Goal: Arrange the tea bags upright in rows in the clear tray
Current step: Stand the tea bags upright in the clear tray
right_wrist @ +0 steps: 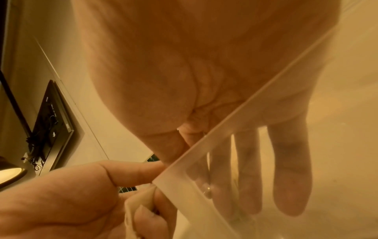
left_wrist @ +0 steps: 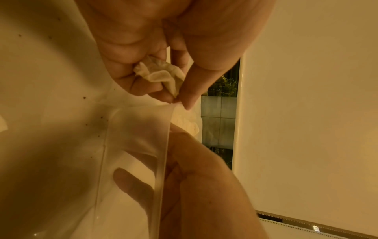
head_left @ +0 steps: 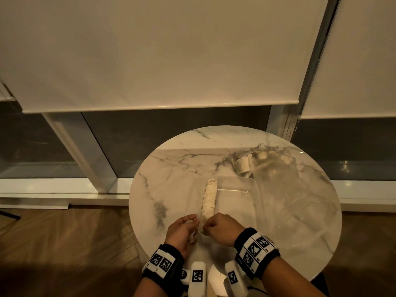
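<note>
On the round marble table (head_left: pixel 171 168) stands the clear tray (head_left: pixel 235 180). A row of pale tea bags (head_left: pixel 210 198) stands along its left wall. My left hand (head_left: pixel 184 229) hovers just left of the tray's near-left corner and pinches a crumpled tea bag (left_wrist: pixel 159 74) between thumb and fingertips, its string looped over a finger. My right hand (head_left: pixel 218 229) sits on that same corner. Its fingers (right_wrist: pixel 247 169) point straight down inside the tray and show through the clear wall (left_wrist: pixel 139 145), with the thumb outside it.
A crinkled clear plastic bag (head_left: pixel 274 166) with more tea bags lies at the back right of the table, behind the tray. Window blinds and a dark window frame lie beyond the table. Wooden floor surrounds it.
</note>
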The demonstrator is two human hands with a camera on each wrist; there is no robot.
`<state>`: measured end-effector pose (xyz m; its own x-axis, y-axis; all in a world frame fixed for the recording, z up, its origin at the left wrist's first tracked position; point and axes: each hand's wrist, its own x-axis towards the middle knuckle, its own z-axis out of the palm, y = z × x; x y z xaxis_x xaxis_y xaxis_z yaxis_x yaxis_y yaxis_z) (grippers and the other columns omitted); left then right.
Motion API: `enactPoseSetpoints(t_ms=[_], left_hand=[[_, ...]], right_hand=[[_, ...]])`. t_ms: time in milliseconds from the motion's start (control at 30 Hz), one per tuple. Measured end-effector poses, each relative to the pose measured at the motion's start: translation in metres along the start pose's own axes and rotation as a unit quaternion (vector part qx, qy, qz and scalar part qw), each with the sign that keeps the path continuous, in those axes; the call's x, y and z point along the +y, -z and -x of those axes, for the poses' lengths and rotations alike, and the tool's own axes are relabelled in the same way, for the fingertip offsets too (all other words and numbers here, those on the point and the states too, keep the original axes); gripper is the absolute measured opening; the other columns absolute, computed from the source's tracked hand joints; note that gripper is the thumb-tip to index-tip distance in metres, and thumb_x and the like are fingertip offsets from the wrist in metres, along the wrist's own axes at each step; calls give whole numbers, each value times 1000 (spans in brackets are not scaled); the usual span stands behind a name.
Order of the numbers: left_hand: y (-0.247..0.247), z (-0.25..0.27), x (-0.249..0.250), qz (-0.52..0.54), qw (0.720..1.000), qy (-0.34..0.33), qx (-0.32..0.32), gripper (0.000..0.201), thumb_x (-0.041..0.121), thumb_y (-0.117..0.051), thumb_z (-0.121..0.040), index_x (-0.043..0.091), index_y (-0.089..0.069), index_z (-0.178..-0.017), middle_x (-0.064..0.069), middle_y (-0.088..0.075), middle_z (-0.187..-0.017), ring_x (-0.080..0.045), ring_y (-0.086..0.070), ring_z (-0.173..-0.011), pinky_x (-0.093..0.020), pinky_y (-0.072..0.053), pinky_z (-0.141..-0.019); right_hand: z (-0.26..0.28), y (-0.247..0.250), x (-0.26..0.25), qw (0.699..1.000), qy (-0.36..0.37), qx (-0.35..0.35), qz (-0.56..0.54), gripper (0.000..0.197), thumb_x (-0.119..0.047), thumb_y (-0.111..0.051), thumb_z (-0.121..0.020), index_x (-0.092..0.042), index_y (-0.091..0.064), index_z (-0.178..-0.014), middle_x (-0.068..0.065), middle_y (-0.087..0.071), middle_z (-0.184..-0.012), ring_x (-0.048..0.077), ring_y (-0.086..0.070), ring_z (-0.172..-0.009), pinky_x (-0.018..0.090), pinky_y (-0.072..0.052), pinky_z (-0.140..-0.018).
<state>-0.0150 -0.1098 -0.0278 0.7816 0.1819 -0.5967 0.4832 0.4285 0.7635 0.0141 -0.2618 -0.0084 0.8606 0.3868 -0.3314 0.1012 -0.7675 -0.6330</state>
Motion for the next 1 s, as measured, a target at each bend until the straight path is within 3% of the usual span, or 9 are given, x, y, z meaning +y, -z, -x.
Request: enactPoseSetpoints(t_ms=[233,333,467,600,667,800,867,1000], left_hand=[[-2,4,3,-6,1000,-4,9,16,-4,-67,-86,6,-66,-99,-7,-64,-65,-18,-52,-56,-24,-34,-43],[-4,7,10,24,999,-8,22,7,8,-68,-88,6,-66,-94,-7,-61,-73,-19,-52,-61,-26,-32,-48],[-8,16,28,123,992,-18,5,18,21,-57,-93,5,-64,-89,-8,-56,-75,-18,-49,-59,-26,-34,-54],[-16,28,42,185,982,-37,-26,21,8,-45,-91,-1,-63,-98,-11,-51,-79,-22,-52,-63,-27,-44,-60],[-21,32,45,191,980,-56,-31,19,4,-44,-93,1,-63,-97,-8,-50,-76,-23,-54,-66,-31,-47,-67],[-27,36,48,132,985,-104,-32,18,2,-48,-96,3,-65,-103,-13,-62,-88,-25,-62,-80,-35,-53,-70],[-26,36,48,110,987,-112,-38,16,3,-55,-96,5,-65,-108,-14,-68,-95,-28,-66,-88,-36,-55,-76],[-24,37,47,131,984,-104,-53,17,3,-63,-91,4,-65,-108,-19,-71,-102,-30,-68,-94,-40,-54,-88]], right_hand=[[2,0,-1,1000,-1,11,7,25,-26,-56,-93,-19,-76,-107,0,-73,-112,17,-65,-103,21,-39,-78],[7,7,-3,1000,7,28,2,26,-23,-55,-90,-19,-76,-104,0,-74,-107,17,-67,-98,24,-48,-81],[15,19,-11,995,28,78,-54,25,-21,-55,-92,-20,-76,-105,-6,-73,-101,9,-65,-91,26,-52,-87],[24,29,-28,960,42,79,-267,11,-20,-65,-92,-22,-76,-93,-7,-73,-84,1,-64,-72,17,-49,-63],[27,31,-32,951,61,81,-291,8,-28,-74,-86,-21,-76,-89,-7,-73,-82,-1,-65,-71,15,-46,-62],[27,30,-29,953,63,95,-281,48,-60,-80,-63,-23,-73,-94,-3,-75,-89,9,-71,-83,23,-52,-68],[27,28,-27,947,68,97,-299,43,-55,-81,-68,-20,-73,-93,-1,-75,-87,14,-71,-84,27,-56,-70],[26,27,-27,936,61,144,-316,15,-31,-77,-84,-18,-70,-81,3,-72,-75,17,-66,-69,42,-59,-68]])
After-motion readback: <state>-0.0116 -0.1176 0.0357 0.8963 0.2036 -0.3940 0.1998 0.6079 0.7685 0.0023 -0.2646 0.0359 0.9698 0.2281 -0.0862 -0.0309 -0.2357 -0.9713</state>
